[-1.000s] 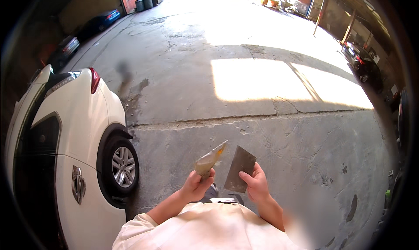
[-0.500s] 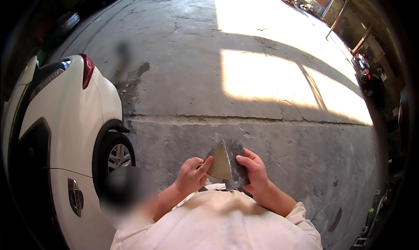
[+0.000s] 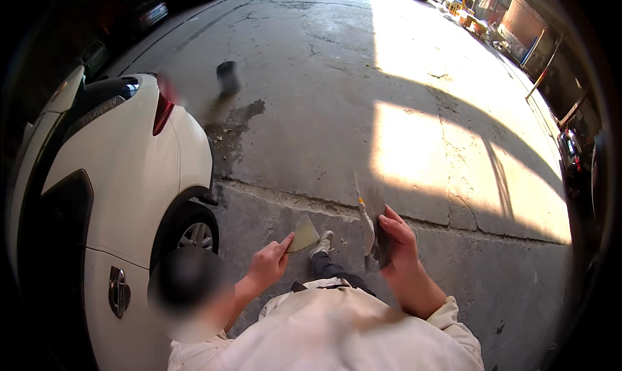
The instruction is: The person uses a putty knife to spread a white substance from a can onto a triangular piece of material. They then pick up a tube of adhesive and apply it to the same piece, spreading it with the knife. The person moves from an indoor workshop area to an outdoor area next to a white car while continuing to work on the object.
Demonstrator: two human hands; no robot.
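Spreader in left hand, putty-edged plate in right, tools apart

Left hand (image 3: 267, 267): grasping a pale, roughly triangular spreader (image 3: 303, 235). Spreader sticks out past the fingertips, up and to the right; index finger stretched along its near side, other fingers curled in. Exact thumb contact hard to see.

Right hand (image 3: 402, 245): grasping a dark flat plate (image 3: 376, 206) by its right side. Fingertips at the plate's right edge, thumb position not clear; plate stands steeply tilted, seen narrow. Pale putty (image 3: 367, 228) clings along the plate's left side, away from the fingers, with a small orange streak (image 3: 361, 201) near its top. Spreader and plate not touching; clear gap between them, a light shoe (image 3: 322, 243) and dark trouser leg (image 3: 330, 267) showing below in that gap.

Vs. half a second ago: spreader overlapped the plate then, hands close together; now left hand is lower and well off. Plate showed a broader face, now turned narrower. Putty with orange sat on the spreader a second ago; now it's on the plate. Both grips unchanged in what they hold. Shoe now in plain view.

Around: white car (image 3: 123, 170) at left, concrete floor (image 3: 291, 131) ahead, sunlit patch (image 3: 414, 144) at right.
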